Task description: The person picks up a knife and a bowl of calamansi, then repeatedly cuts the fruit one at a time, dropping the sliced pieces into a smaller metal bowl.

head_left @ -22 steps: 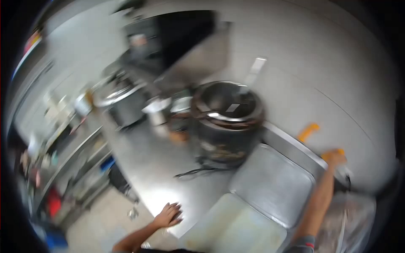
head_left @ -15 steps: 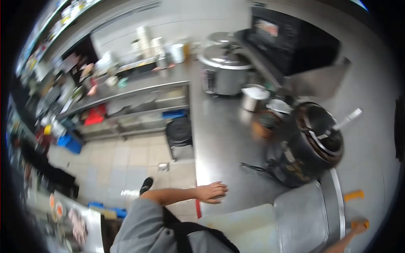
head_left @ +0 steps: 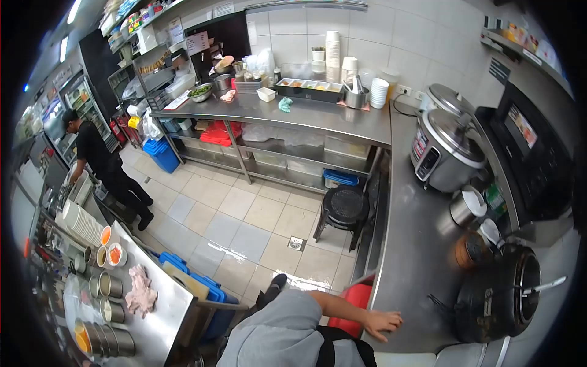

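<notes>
My left hand rests flat, fingers spread, on the front edge of the steel counter at the lower right, holding nothing. A black round soup warmer with a ladle handle sticking out stands just to the right of that hand. My right hand is out of the frame. My grey sleeve and a black strap fill the bottom middle.
Two rice cookers and small metal pots stand farther along the counter. A black stool sits on the tiled floor. A steel table with cups lines the back wall. A person in black works at left.
The view has swung left, away from the warmer and metal lids toward the open kitchen floor. My right hand, earlier near an orange handle, has left the frame. My left hand stays on the counter.
</notes>
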Available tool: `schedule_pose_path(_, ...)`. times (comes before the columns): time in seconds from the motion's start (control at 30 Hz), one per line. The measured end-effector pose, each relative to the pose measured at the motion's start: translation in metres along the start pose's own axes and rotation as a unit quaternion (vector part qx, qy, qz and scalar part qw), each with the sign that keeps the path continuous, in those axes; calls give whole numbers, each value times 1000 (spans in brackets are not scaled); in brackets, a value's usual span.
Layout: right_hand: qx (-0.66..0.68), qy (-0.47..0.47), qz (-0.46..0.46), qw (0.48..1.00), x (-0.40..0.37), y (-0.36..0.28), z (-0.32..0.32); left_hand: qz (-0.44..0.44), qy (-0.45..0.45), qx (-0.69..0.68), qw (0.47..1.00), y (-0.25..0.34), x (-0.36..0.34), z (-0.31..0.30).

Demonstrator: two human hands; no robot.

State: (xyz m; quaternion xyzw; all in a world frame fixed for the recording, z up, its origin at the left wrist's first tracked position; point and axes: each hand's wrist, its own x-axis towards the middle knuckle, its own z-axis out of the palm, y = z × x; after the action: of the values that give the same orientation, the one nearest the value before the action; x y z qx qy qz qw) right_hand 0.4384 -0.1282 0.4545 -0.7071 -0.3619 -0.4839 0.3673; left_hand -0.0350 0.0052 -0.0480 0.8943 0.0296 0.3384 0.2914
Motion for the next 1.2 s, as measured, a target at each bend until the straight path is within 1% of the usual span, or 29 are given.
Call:
schedule_pose_path(0.03,18,-4,-12,1000,4,-40,-8,16,-2,-18,1000,3,0,-5)
schedule_pose_path(0.1,62,-14,-34,997,4,-121,-25,19,36,-49,998,6,-4,-6)
schedule_pose_path(0.13,91,-29,-39,995,0,-165,-31,22,52,-64,996,6,-8,-20)
schedule_pose_path(0.17,132,-51,-36,989,-8,-215,-40,0,33,-108,994,9,-16,-45)
schedule_pose_path(0.2,218,-110,13,969,-19,-272,-55,-26,15,-153,988,16,-30,-70)
schedule_pose_path(0.23,304,-171,61,935,-30,-314,-60,-55,-1,-197,979,23,-47,-95)
schedule_pose_path(0.27,344,-188,52,919,-38,-344,-56,-36,12,-197,980,27,-64,-128)
schedule_pose_path(0.37,463,-230,-32,855,-97,-440,-29,-116,44,-217,968,29,-127,-219)
schedule_pose_path(0.4,503,-256,-54,823,-124,-479,-19,-95,121,-144,978,27,-149,-246)
schedule_pose_path(0.43,543,-279,-76,789,-155,-524,-9,-177,89,-146,969,28,-170,-281)
schedule_pose_path(0.47,580,-299,-98,752,-188,-571,-1,-192,150,-161,956,32,-186,-314)
schedule_pose_path(0.5,614,-318,-119,712,-220,-617,4,-211,197,-133,948,35,-202,-349)
schedule_pose_path(0.53,689,-366,-102,617,-255,-662,4,-246,241,-132,930,50,-215,-389)
schedule_pose_path(0.57,711,-428,-53,556,-283,-706,-6,-288,272,-183,900,59,-229,-421)
schedule_pose_path(0.6,735,-446,-79,504,-310,-747,-12,-283,330,-230,871,61,-244,-445)
schedule_pose_path(0.63,756,-462,-106,452,-334,-785,-17,-287,370,-302,830,56,-267,-465)
schedule_pose_path(0.7,780,-504,-99,358,-378,-853,-30,-332,443,-411,724,61,-303,-513)
schedule_pose_path(0.77,784,-539,-131,279,-420,-911,-37,-295,520,-527,604,76,-342,-558)
schedule_pose_path(0.8,779,-535,-179,272,-443,-936,-35,-257,548,-549,576,73,-367,-571)
schedule_pose_path(0.83,774,-528,-227,266,-466,-961,-33,-230,566,-548,572,74,-393,-584)
schedule_pose_path(0.9,796,-550,-135,211,-510,-1014,-47,-242,611,-491,573,83,-440,-613)
schedule_pose_path(0.97,788,-565,-156,188,-533,-1066,-57,-284,658,-431,548,91,-488,-642)
schedule_pose_path(1.0,775,-574,-200,173,-538,-1094,-62,-299,683,-401,532,95,-508,-656)
schedule_pose_path(1.07,750,-585,-277,138,-557,-1156,-74,-359,750,-275,483,107,-550,-682)
schedule_pose_path(1.13,716,-594,-352,101,-587,-1214,-89,-415,782,-146,442,114,-601,-701)
schedule_pose_path(1.2,674,-597,-420,112,-630,-1269,-122,-440,801,-23,405,127,-650,-714)
